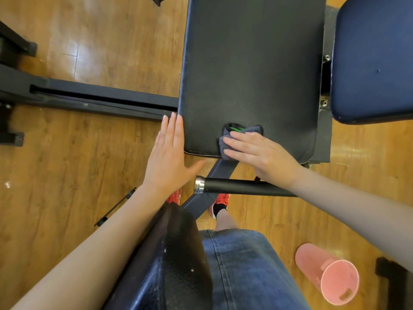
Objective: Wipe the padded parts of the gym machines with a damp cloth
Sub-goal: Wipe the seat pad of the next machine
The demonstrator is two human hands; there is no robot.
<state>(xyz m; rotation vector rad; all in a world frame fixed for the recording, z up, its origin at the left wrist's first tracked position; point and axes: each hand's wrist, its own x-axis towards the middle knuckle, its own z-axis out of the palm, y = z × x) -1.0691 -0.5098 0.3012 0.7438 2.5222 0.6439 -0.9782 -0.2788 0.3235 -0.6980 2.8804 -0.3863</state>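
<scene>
Here, pressing a grey cloth (225, 142) flat under the right hand (257, 155), fingers straight and together, at the black bench pad (252, 63)'s lower edge, centre frame; left hand (169, 153), fingers straight, bracing the pad's left side, likely steadying it.

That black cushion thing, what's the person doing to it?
A person is cleaning the black pad of a gym machine. Their right hand presses a grey cloth flat on the pad's near edge, while the left hand rests open against its side. A pink bucket lies on the wooden floor.
</scene>
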